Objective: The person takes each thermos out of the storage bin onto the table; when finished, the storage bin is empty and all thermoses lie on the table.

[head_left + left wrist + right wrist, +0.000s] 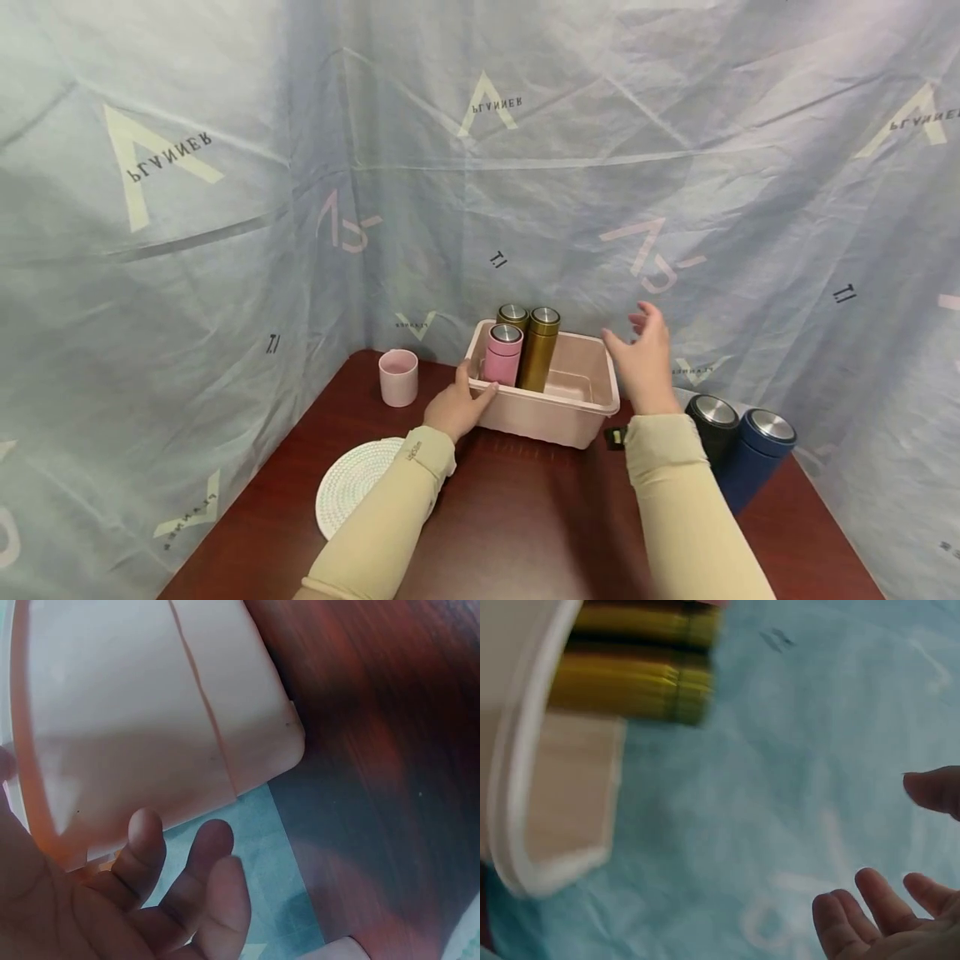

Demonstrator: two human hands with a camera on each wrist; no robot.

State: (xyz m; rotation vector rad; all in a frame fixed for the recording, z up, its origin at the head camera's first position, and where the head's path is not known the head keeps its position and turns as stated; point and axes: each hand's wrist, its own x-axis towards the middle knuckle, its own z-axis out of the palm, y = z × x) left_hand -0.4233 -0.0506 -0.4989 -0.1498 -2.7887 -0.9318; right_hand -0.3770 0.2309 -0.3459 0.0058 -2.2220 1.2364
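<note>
A pale pink plastic bin (pixel 540 412) stands at the back of the table, holding a pink thermos (pixel 502 357) and two gold thermoses (pixel 540 350) upright in its left part. My left hand (pixel 459 404) rests against the bin's front left corner, its thumb at the front rim. The left wrist view shows the other fingers (pixel 217 900) spread loosely beside the bin's wall. Above and right of the bin's right end, my right hand (pixel 643 362) is raised, thumb and fingers apart around nothing. In the right wrist view, the gold thermoses (pixel 630 686) lie well away from that hand.
A black thermos (pixel 712 421) and a blue thermos (pixel 757 458) stand by my right forearm. To the left are a pink cup (pixel 398 377) and a round white woven mat (pixel 356 483), partly under my left sleeve. A small dark object (pixel 615 437) lies near the bin. Printed curtains surround the table.
</note>
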